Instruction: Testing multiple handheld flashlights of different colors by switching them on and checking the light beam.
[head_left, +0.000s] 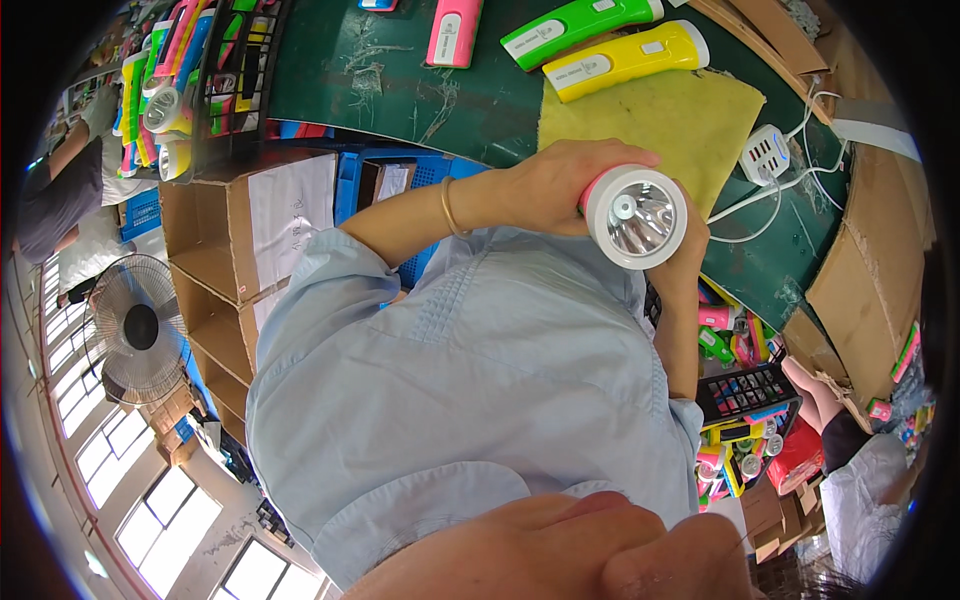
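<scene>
Along the desk (320,70), a lane lay open between the black basket (258,70) at the left edge and the pink flashlight (455,35). The held flashlight (638,218) obstructed the near edge's middle; the green flashlight (582,30), yellow flashlight (630,60), USB charger (765,155) and white cable (752,197) blocked the right half.

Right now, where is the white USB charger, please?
In the head view, the white USB charger lies at upper right on the green tabletop, just right of the yellow cloth.
</scene>
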